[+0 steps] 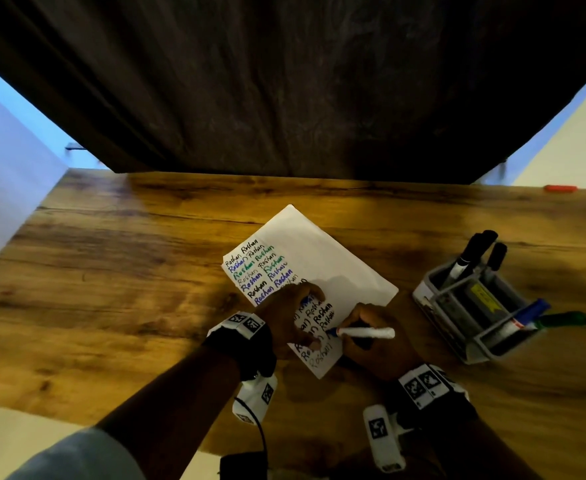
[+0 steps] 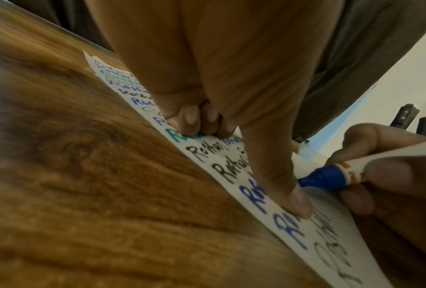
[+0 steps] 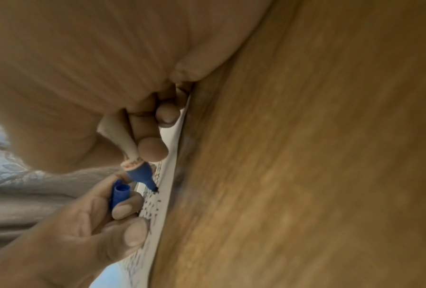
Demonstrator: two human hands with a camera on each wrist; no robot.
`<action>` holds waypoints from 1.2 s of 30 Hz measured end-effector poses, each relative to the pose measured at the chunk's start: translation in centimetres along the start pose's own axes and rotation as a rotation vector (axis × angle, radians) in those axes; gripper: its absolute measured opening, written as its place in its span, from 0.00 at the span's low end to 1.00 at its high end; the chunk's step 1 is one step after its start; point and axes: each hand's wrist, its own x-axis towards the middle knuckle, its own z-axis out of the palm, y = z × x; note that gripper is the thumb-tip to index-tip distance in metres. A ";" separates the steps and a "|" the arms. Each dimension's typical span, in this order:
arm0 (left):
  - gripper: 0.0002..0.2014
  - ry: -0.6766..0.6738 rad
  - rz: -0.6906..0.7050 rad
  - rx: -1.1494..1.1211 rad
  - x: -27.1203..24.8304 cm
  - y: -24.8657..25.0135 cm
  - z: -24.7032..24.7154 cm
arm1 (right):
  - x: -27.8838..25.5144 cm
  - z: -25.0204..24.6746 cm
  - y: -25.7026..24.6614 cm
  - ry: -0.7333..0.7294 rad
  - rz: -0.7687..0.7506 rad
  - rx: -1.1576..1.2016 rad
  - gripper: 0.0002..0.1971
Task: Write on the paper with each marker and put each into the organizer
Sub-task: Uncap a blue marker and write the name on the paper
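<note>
On the bench, near edge: paper lying flat, written rows in black, blue and green. Right hand grip grasping a marker, long axis roughly left-right, tip pointing left onto the paper. Left hand grip pinching the blue cap, thumb pressing the paper; organizer at right, holding markers upright.

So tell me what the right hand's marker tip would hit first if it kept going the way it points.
The right hand aims the blue marker down and leftward. Its tip looks at or just above the paper, so paper first. Slid along the sheet, it would likely meet the left hand's thumb.
</note>
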 end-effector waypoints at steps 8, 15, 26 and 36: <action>0.40 -0.006 -0.001 -0.007 -0.2 0.4 -0.3 | -0.4 0.6 1.7 -0.005 -0.014 -0.163 0.18; 0.39 -0.014 0.007 -0.017 -0.3 0.6 -0.4 | 0.0 -0.6 0.9 -0.026 0.000 -0.108 0.08; 0.39 -0.016 0.002 -0.007 -0.4 0.8 -0.6 | 0.1 0.5 1.3 -0.091 -0.053 0.036 0.11; 0.39 -0.018 -0.010 -0.009 -0.4 0.8 -0.6 | 0.3 1.0 3.2 0.010 0.056 0.079 0.24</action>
